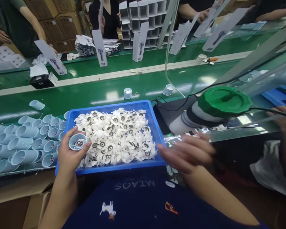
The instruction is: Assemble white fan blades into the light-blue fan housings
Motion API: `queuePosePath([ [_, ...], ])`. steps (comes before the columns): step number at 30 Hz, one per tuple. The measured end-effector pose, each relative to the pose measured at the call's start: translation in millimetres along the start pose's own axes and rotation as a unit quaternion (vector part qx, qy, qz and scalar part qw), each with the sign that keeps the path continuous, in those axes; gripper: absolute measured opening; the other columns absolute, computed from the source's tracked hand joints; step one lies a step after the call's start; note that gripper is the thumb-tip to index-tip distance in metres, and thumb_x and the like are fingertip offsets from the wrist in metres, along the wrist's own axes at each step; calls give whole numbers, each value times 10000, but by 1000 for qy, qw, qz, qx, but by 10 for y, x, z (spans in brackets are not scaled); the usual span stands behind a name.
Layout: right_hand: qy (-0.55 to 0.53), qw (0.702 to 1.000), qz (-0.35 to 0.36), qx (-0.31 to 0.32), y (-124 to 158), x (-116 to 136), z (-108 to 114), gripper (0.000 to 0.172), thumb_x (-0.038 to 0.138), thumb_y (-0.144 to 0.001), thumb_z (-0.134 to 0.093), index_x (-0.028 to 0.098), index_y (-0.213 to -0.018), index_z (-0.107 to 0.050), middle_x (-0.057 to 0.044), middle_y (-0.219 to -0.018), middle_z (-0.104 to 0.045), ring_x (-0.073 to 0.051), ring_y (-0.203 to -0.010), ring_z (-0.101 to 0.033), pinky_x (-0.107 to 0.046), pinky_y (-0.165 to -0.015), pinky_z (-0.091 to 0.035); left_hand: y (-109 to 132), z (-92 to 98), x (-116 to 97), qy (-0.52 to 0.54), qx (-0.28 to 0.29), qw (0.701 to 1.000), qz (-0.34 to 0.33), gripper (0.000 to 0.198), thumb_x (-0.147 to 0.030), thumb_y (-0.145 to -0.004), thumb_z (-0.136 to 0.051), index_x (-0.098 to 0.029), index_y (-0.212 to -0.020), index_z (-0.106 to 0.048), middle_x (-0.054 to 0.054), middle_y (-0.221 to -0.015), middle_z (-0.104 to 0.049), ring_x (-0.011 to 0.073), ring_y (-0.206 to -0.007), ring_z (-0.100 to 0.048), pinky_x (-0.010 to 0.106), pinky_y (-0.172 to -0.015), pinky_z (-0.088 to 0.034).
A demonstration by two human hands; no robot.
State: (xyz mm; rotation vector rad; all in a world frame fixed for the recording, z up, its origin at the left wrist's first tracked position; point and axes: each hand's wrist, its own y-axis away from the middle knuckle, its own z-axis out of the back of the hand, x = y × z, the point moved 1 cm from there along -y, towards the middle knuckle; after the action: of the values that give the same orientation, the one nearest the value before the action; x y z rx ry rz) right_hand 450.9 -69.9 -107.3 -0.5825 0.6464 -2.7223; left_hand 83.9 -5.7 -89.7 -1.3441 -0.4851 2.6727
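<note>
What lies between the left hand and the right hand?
In the head view, a blue tray of white fan parts lies between the left hand, which holds a pale blue cup, and the open right hand.

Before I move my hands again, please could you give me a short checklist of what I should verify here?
1. Left hand holds the pale blue cup in its fingers, open end up: ok.
2. Dark-centred part inside the cup sits properly: cannot tell.
3. Right hand is free, open above the tray's right side: ok.
4. White vaned parts stay inside the blue tray: ok.
5. Spare pale blue cups lie beside the tray, not on it: ok.
</note>
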Motion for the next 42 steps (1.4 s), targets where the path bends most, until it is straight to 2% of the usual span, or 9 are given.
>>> queuePosePath([
  [4, 105, 955, 135, 244, -299, 196, -252, 217, 60, -915, -569, 218, -936, -716, -54, -955, -706, -213, -937, -624, -350, -844, -435, 30, 7, -53, -22, 12, 1000, -4, 654, -530, -714, -814, -229, -1259, -616, 57, -1017, -758, 266, -945, -716, 424, -894, -546],
  [10, 103, 940, 67, 319, -461, 126, -410, 178, 24, -853, -596, 156, -861, -715, -92, -877, -699, -233, -866, -647, -319, -730, -368, 108, 94, -30, -38, 31, 999, 3, 607, -547, -709, -808, -237, -1200, -630, 45, -1007, -748, 270, -953, -714, 425, -906, -546],
  [18, -136, 957, -76, 246, -431, 191, -94, 190, 177, -862, -588, 126, -1027, -668, -156, -1033, -677, -283, -959, -643, -445, -920, -428, 149, -45, -296, -42, 54, 997, -32, 482, -445, -716, -798, -233, -1111, -620, 46, -1073, -699, 250, -951, -689, 379, -853, -551],
  [22, -461, 856, -141, 187, -292, 373, -58, 363, 415, -946, -438, 185, -1187, -583, -101, -992, -661, -205, -807, -641, -360, -736, -544, 234, -212, -446, 29, 160, 983, -87, 574, -290, -802, -653, -217, -1343, -478, 114, -1240, -640, 260, -1054, -667, 404, -907, -548],
  [26, -606, 758, -180, 164, -212, 505, -184, 390, 463, -951, -417, 172, -1133, -604, -74, -849, -625, -182, -711, -614, -351, -684, -570, 285, -327, -644, 29, 232, 961, -144, 601, -246, -841, -648, -251, -1407, -447, 117, -1333, -616, 281, -1220, -615, 440, -1016, -517],
  [31, -650, 719, -201, 143, -214, 536, -177, 321, 468, -943, -560, 202, -1101, -647, -50, -879, -634, -163, -742, -600, -342, -738, -562, 265, -400, -796, -21, 233, 945, -228, 603, -284, -863, -730, -292, -1415, -488, 83, -1394, -622, 274, -1288, -584, 458, -1085, -486],
  [33, -619, 754, -177, 128, -244, 566, -102, 255, 390, -919, -657, 223, -1110, -680, -50, -954, -643, -167, -822, -601, -357, -833, -540, 263, -429, -811, -32, 235, 941, -241, 600, -271, -858, -740, -284, -1406, -497, 78, -1340, -660, 265, -1228, -618, 455, -1055, -507],
  [37, -371, 924, -4, 91, -340, 694, 7, 186, 199, -917, -686, 206, -1098, -732, -86, -1040, -618, -215, -960, -588, -400, -896, -496, 301, -489, -817, -48, 217, 935, -278, 558, -280, -856, -748, -244, -1368, -528, 94, -1257, -701, 268, -1160, -644, 459, -1030, -524],
  [42, -266, 959, 41, 95, -400, 772, -101, 149, 194, -903, -728, 193, -1052, -726, -85, -1034, -582, -228, -942, -599, -395, -829, -526, 349, -532, -792, -66, 179, 937, -293, 553, -237, -871, -723, -237, -1387, -526, 101, -1245, -705, 273, -1169, -643, 454, -1036, -524],
])
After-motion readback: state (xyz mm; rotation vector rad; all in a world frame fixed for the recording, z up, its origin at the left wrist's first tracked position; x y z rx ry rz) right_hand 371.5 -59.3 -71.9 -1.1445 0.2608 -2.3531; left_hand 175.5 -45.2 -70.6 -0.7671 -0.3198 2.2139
